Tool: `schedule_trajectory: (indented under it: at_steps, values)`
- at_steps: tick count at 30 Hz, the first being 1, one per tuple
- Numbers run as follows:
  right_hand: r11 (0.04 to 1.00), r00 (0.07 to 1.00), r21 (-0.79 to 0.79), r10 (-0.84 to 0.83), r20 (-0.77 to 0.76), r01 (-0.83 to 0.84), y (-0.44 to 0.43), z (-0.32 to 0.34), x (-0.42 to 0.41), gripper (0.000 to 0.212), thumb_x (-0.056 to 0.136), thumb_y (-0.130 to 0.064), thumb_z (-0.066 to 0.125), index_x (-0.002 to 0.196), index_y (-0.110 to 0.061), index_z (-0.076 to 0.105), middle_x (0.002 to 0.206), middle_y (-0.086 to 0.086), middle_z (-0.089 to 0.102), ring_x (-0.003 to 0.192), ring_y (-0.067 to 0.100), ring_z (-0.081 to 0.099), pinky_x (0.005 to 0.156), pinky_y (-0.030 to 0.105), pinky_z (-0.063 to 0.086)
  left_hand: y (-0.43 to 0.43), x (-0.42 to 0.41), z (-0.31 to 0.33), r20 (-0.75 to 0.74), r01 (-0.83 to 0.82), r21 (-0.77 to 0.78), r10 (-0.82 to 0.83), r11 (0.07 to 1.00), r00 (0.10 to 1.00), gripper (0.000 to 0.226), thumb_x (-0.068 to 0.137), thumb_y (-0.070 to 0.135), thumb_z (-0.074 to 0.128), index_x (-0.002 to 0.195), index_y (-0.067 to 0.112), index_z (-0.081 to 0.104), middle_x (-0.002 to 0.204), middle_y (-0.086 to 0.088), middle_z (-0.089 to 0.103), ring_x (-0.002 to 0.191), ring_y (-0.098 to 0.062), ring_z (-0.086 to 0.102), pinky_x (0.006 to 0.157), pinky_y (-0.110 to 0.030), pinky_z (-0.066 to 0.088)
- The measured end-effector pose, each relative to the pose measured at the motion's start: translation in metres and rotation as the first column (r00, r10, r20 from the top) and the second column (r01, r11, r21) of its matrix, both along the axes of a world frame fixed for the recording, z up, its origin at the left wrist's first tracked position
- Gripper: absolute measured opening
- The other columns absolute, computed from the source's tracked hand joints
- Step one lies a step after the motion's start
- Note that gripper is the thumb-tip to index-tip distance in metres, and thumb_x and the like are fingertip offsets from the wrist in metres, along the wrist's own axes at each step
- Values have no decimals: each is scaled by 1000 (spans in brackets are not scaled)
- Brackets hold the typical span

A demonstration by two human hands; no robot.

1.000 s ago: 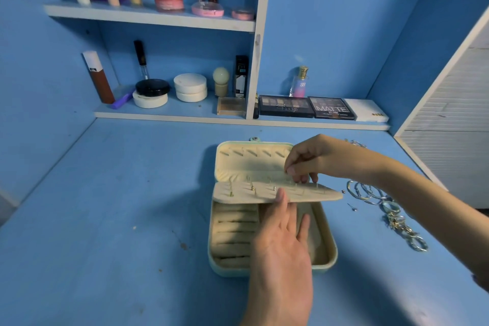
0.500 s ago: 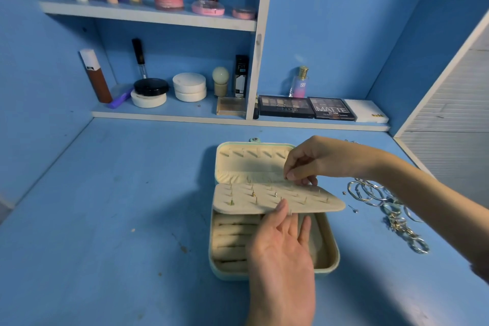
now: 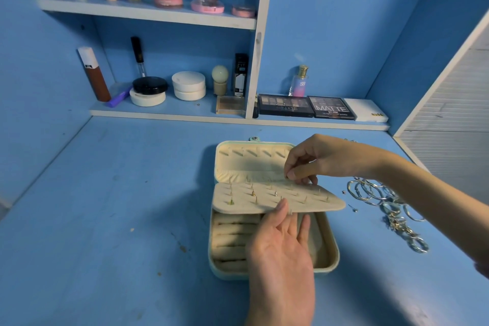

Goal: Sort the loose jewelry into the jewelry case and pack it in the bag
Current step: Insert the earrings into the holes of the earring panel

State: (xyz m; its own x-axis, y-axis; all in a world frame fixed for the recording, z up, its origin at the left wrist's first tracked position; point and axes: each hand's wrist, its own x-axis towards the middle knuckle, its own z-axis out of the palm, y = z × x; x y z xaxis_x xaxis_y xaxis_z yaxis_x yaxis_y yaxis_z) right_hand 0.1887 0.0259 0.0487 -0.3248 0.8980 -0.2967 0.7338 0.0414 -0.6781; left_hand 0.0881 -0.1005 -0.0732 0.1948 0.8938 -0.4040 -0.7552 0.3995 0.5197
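Note:
A mint jewelry case [image 3: 330, 251] lies open in the middle of the blue table. Its cream earring panel [image 3: 312, 200], studded with several earrings, is raised over the ring rolls. My left hand [image 3: 283, 254] holds the panel's front edge, thumb on top and straight fingers beneath. My right hand [image 3: 317, 161] reaches in from the right and pinches a tiny earring stud at the panel's back edge; the stud itself is barely visible. Loose silver hoops [image 3: 367, 193], a chain [image 3: 404, 230] and a single stud [image 3: 353, 208] lie right of the case.
Shelves along the back wall hold cosmetics: eyeshadow palettes [image 3: 307, 106], round jars [image 3: 188, 85], bottles and tubes. A white slatted panel [image 3: 449, 114] borders the table on the right. No bag is in view.
The earring panel has tipped from nearly edge-on so that its top face with the studs shows. Both hands stay at about the same places on it.

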Motion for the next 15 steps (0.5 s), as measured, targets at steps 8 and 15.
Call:
schedule_trajectory:
  at_steps: [8,15]
  values:
    - [997,998,67,20,66,-25,-2,1,-2,8,86,-6,63,82,-8,70,67,0,65,57,8,56,62,20,50,30,-35,42,254,82,97,-104,992,962,108,21,26,96,122,8,62,123,-9,66,116,-17,61,103,-38,36]
    - [992,986,108,48,159,-66,0,2,-6,10,85,-7,63,83,-13,70,70,0,67,58,7,57,64,20,53,33,-39,48,257,72,105,-97,992,961,106,24,27,96,124,10,62,124,-7,66,116,-16,61,103,-38,36]
